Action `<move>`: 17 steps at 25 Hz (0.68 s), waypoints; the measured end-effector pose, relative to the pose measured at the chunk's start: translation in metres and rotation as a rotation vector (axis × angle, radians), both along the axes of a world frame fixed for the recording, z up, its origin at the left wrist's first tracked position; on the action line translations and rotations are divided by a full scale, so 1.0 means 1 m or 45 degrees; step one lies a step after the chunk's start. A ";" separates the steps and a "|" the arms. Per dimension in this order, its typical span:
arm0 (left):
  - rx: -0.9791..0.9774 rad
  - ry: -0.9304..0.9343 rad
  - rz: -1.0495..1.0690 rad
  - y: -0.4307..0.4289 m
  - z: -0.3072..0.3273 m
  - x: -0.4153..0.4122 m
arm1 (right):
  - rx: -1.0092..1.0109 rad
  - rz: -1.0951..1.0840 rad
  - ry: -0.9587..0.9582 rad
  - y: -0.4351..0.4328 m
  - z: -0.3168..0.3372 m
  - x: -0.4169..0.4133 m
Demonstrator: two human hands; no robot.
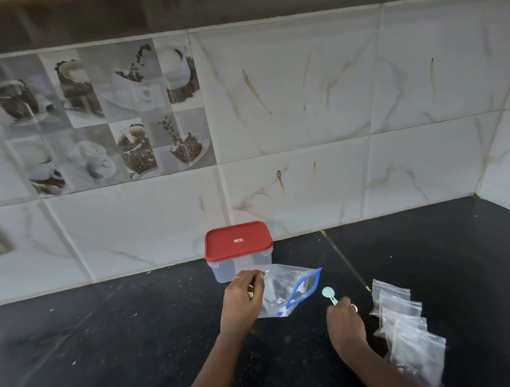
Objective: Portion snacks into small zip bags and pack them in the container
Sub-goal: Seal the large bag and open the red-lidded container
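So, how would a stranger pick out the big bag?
On the black counter, a red-lidded box stands by the wall. Just in front, the left hand holds the big bag. Unlike the small bags to its right, it has a blue zip.

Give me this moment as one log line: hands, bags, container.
left hand: grips blue-zip bag | right hand: holds scoop | container: red lid on | small bags: row on counter, beside right hand
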State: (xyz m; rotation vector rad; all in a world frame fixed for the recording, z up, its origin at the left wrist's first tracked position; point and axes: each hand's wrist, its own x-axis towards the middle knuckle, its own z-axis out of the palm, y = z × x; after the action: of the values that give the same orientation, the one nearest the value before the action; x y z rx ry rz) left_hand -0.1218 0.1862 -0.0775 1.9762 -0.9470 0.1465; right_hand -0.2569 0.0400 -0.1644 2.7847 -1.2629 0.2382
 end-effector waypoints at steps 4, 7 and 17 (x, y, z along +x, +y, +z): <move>0.088 -0.091 -0.204 0.026 -0.031 -0.003 | 0.023 -0.064 -0.245 0.001 0.018 -0.001; 0.167 -0.195 -0.249 0.024 -0.042 -0.005 | 0.045 0.340 -0.681 0.003 0.019 0.004; -0.113 0.353 0.051 0.032 -0.038 0.011 | 0.314 0.775 -0.878 0.020 0.117 0.063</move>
State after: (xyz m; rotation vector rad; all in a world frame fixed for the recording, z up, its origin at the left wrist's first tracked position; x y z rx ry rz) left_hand -0.1103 0.2181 -0.1154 1.8756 -0.7101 -0.0612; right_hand -0.1944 0.0603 -0.0471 3.3659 -0.4508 1.2352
